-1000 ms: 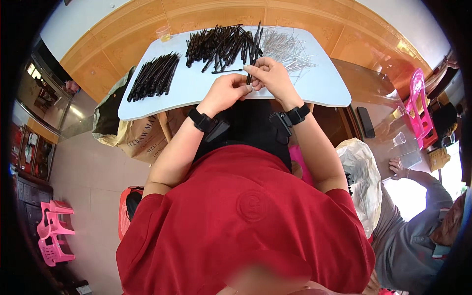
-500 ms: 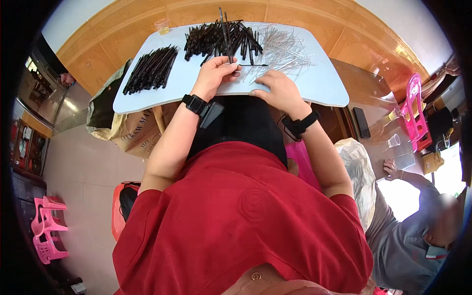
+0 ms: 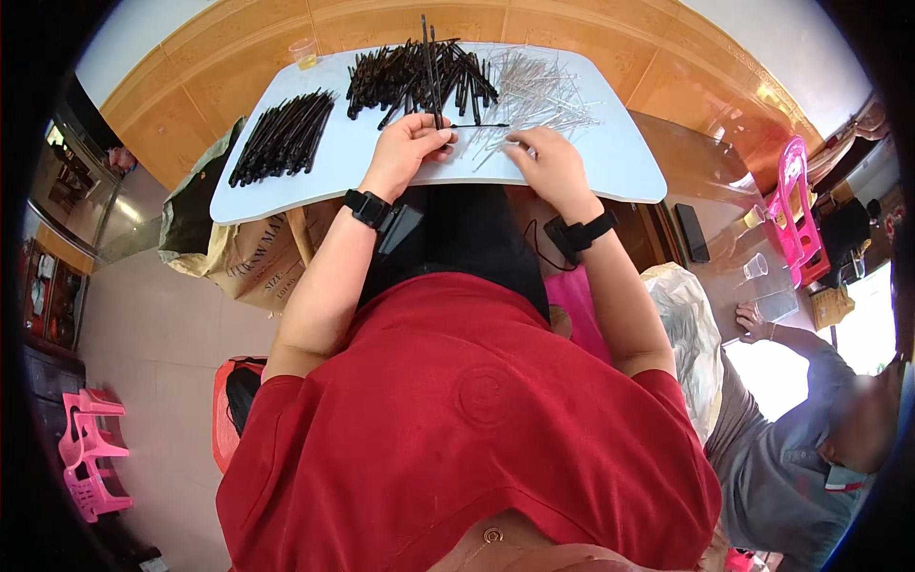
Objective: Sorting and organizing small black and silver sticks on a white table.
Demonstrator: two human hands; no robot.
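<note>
Long thin black sticks (image 3: 431, 71) stand nearly upright in my left hand (image 3: 412, 151), which is closed around their lower ends. Another slim black stick (image 3: 479, 125) points sideways from beside its fingertips toward my right hand (image 3: 553, 170). The right thumb and forefinger are pinched at the near edge of a loose heap of thin silvery, see-through sticks (image 3: 548, 91), with a thin silvery stick at the fingertips. Behind my left hand lies a jumbled pile of black sticks (image 3: 396, 81). A neater bundle of black sticks (image 3: 281, 138) rests at the table's left.
The sticks lie on a pale blue table (image 3: 610, 167) against a wooden panel. A plastic cup (image 3: 305, 55) stands at its far left corner. On a brown table at right are a phone (image 3: 692, 234) and cups. Another person (image 3: 801, 458) sits at the lower right.
My right hand has moved to the silvery heap's near edge, its fingers now pinched together. The left hand still holds the black sticks; the whole view has shifted slightly.
</note>
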